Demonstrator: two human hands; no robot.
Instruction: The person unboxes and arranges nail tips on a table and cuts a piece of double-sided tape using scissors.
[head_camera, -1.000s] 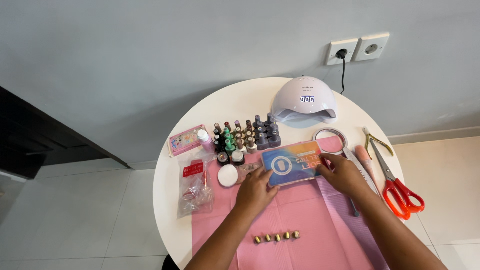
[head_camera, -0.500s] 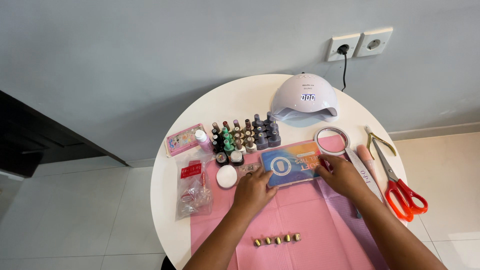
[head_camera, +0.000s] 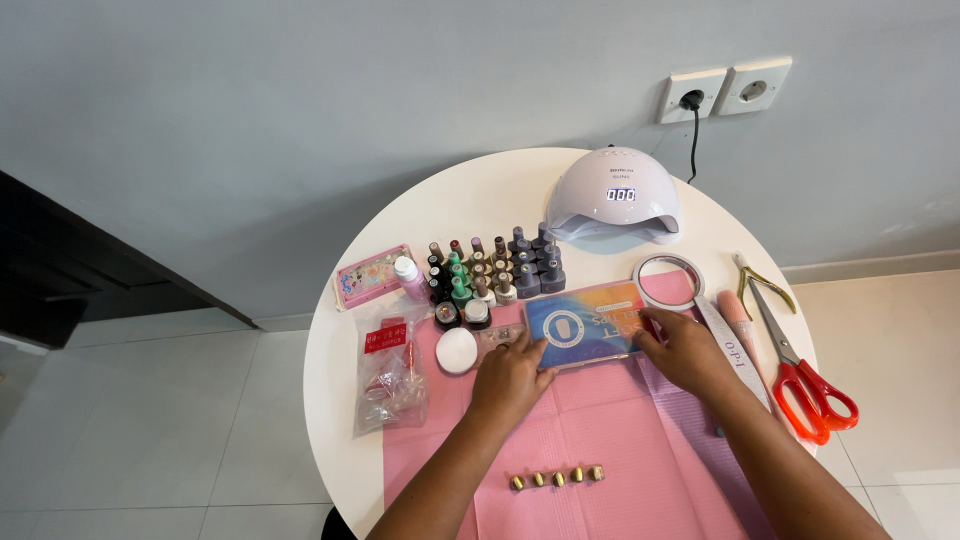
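Gripping the flat colourful box (head_camera: 588, 325) at its ends, the left hand (head_camera: 512, 378) and right hand (head_camera: 685, 352) keep it near the middle of the round table (head_camera: 480, 205), on the pink mat (head_camera: 610, 440); nothing has visibly shifted.

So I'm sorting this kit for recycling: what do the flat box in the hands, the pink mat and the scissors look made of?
The flat box, held by the left hand and right hand, looks like clear glossy plastic over a colourful printed card. The pink mat seems matte paper or thin sheeting, creased in fold lines. The scissors have shiny metal blades and glossy red, probably plastic, handles.
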